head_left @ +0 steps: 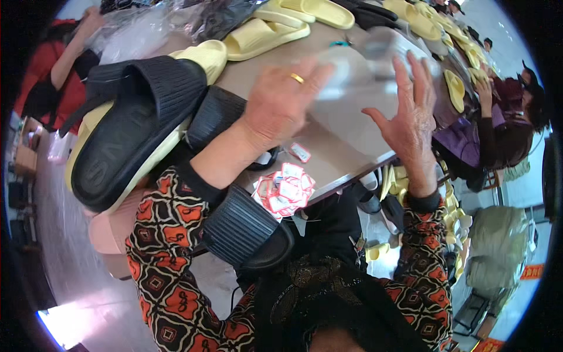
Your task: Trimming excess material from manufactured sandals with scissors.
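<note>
My left hand (pixel 281 102), with a gold ring, hovers over the table, its fingertips smeared by motion beside a blurred whitish shape (pixel 346 67). I cannot make out whether it holds anything. Across from it my right hand (pixel 413 111) has its fingers spread, near or touching a blurred grey and white item (pixel 390 50). Below my left wrist lies a pile of small white tags with red borders (pixel 284 190), with one loose tag (pixel 300 152) beside it. A black ribbed slipper (pixel 249 229) lies at the table edge by my left forearm.
Large black slippers (pixel 135 123) are stacked on yellow ones at the left. More yellow slippers (pixel 267 35) line the far side beside clear plastic bags (pixel 135 38). People sit at left and right. Slippers (pixel 384 252) also lie below the table at the right.
</note>
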The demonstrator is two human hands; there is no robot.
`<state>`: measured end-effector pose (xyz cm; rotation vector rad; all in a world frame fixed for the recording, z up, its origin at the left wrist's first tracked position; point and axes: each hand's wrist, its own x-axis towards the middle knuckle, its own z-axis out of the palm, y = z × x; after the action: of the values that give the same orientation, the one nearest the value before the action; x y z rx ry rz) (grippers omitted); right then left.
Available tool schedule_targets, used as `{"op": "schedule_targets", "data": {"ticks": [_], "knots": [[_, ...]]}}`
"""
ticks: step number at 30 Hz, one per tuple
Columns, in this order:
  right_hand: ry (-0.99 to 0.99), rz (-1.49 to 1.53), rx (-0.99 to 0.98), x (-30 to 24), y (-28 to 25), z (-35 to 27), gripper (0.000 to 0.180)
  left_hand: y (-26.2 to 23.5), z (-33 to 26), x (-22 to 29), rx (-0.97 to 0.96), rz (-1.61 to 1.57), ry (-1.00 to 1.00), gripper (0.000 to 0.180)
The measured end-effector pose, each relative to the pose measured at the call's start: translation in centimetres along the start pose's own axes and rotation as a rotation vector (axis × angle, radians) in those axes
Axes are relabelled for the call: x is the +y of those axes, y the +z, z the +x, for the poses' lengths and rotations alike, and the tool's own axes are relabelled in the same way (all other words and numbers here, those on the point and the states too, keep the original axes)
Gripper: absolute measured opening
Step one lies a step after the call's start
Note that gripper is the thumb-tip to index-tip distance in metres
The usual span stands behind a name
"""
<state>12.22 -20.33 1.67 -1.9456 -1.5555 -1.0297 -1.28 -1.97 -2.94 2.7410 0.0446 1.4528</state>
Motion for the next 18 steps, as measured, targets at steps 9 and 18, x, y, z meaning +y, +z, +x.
{"op": "schedule_targets", "data": {"ticks": [9,18], "knots": [[-0.390,-0.273,-0.035,1.5,0.6,-0.3,0.062,0.0,-0.9,0.5,0.119,-0.219,0.304,0.049],[-0.132,-0.717,0.353,11.5,2.4,9.1,0.051,1.1,-2.2,-2.1,-0.022,-0.154,-0.110,0.025]]}}
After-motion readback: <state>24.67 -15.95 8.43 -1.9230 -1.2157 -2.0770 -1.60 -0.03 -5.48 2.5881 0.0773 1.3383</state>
